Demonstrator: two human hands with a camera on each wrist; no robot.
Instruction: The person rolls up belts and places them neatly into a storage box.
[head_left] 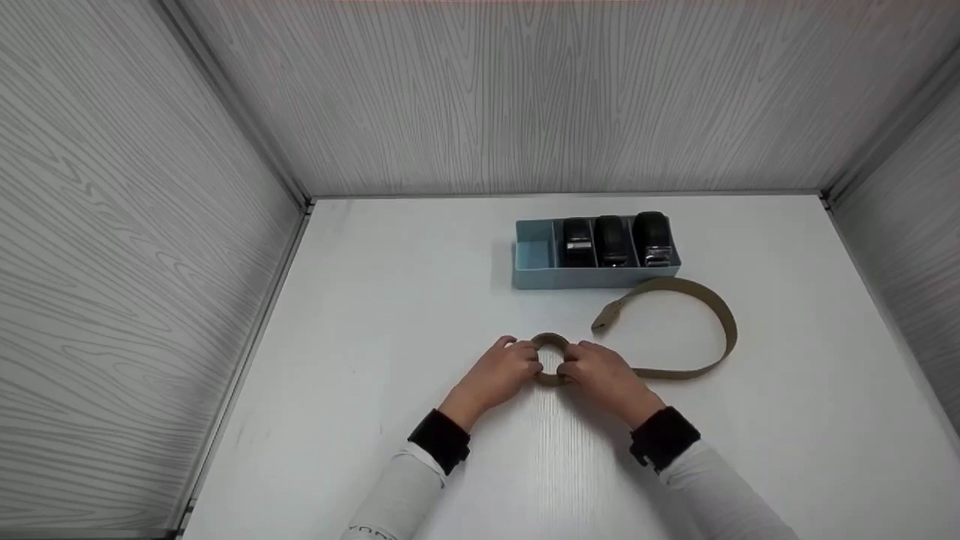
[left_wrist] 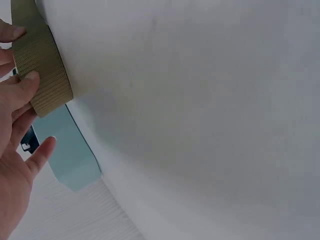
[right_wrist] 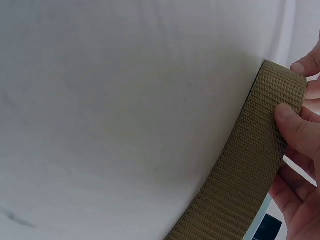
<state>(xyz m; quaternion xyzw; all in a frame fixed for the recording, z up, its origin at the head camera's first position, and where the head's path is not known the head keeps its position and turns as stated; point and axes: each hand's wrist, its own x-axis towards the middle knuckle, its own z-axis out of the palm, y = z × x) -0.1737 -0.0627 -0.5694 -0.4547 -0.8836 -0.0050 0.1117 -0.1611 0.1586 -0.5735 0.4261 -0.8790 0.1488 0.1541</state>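
An olive-brown webbing belt (head_left: 724, 315) stands on its edge on the white table, with one end curled into a small ring. At the ring's left side my left hand (head_left: 501, 373) pinches the webbing, its thumb against the ribbed outer face in the left wrist view. My right hand (head_left: 606, 379) holds the ring's right side between thumb and fingers. From there the belt (right_wrist: 250, 150) runs out to the right and loops back in a wide curve. Its tail ends in a folded tip (head_left: 606, 316), near the tray. The inside of each grip is partly hidden.
Behind the belt sits a light blue divided tray (head_left: 592, 278). Its three right compartments hold black rolled items (head_left: 612, 238) with shiny metal parts, probably belts. Grey wood-grain panels (head_left: 510, 97) enclose the table at the back and sides.
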